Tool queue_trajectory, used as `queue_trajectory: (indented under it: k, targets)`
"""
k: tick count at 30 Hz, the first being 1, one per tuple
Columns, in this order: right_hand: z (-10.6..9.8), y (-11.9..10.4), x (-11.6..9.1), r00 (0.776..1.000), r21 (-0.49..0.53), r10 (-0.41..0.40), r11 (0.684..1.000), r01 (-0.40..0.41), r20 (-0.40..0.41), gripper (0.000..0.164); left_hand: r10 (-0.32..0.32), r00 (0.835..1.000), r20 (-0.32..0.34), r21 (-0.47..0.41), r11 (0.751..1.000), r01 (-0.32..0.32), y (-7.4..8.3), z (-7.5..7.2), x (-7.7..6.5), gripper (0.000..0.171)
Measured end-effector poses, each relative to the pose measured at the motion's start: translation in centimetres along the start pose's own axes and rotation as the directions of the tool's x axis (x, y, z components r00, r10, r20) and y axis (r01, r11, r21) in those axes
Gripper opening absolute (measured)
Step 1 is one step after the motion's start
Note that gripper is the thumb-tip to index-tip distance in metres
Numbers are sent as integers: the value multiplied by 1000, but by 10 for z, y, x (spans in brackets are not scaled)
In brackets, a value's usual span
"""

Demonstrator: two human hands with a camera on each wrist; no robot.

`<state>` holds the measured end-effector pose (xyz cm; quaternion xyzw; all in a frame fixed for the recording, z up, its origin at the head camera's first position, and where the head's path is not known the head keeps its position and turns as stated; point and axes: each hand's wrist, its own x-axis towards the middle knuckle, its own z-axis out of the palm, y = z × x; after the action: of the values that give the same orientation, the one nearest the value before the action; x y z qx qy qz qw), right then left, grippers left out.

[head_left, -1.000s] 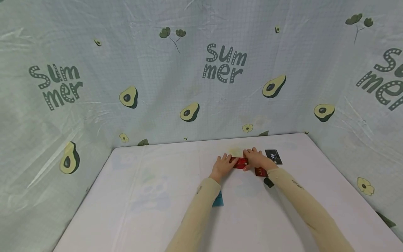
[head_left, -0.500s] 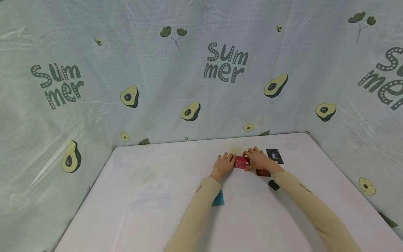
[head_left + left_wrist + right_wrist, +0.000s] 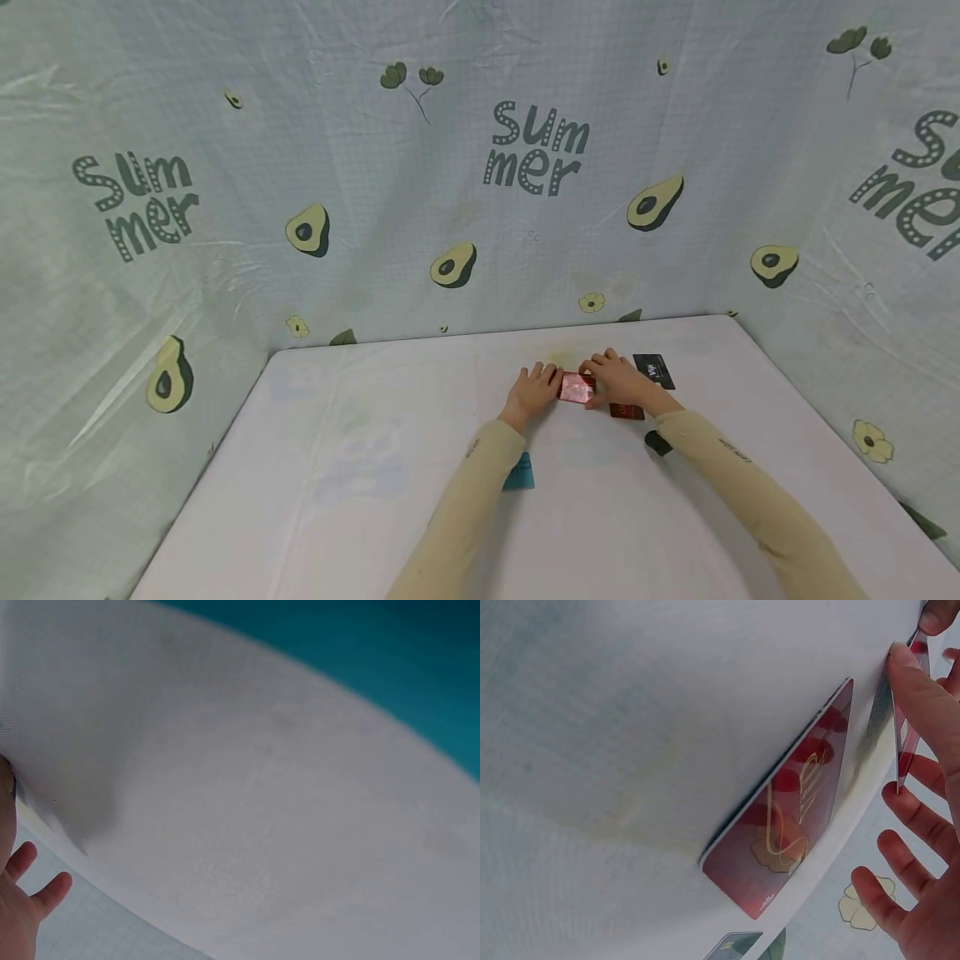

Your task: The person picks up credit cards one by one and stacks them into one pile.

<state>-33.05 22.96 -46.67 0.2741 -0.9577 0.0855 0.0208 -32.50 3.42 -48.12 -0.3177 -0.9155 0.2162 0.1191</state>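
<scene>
In the head view, a red card (image 3: 576, 387) is between my two hands near the far side of the white table, its face catching bright light. My left hand (image 3: 532, 395) pinches its left edge; in the left wrist view two of that hand's fingers (image 3: 51, 894) stick out. My right hand (image 3: 617, 382) holds the opposite edge, thumb and fingers on the card (image 3: 901, 731) in the right wrist view, other fingers spread. A second red card (image 3: 780, 802) with gold lines lies flat nearby, partly hidden by the right hand in the head view.
A black VIP card (image 3: 654, 371) lies beyond the right hand. Under the left forearm, a teal card (image 3: 519, 473) shows partly. A small black object (image 3: 658, 442) appears beside the right sleeve. Behind the table (image 3: 360, 500) hangs a printed curtain (image 3: 360, 292).
My left thumb has drawn back from across the red card to its edge. The card has tilted and now reflects light. My right hand and sleeve have shifted slightly right.
</scene>
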Motion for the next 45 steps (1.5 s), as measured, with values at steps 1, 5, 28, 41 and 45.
queue_trajectory:
  k: [1, 5, 28, 41, 45]
  targets:
    - [1, 1, 0, 1000, -7, 3, 1000, -3, -1, 59, 1, 1000, -2, 2, 1000, -1, 0, 0, 0, 39]
    - [1, 2, 1, 1000, -21, -1, 1000, 0, -19, 58, 8, 1000, -7, 9, 1000, -8, 0, -1, 0, 40]
    - [6, 3, -2, 995, -82, -47, 996, 40, -84, 57, 68, 997, 21, 40, 997, -68, -2, -6, 0, 41]
    - [9, 3, -10, 986, -100, -77, 993, 62, -146, 56, 105, 992, -64, 87, 991, -99, -4, -7, -3, 52]
    - [9, 0, -12, 982, -104, -97, 991, 81, -160, 56, 116, 991, -68, 74, 991, -111, -6, -9, -5, 51]
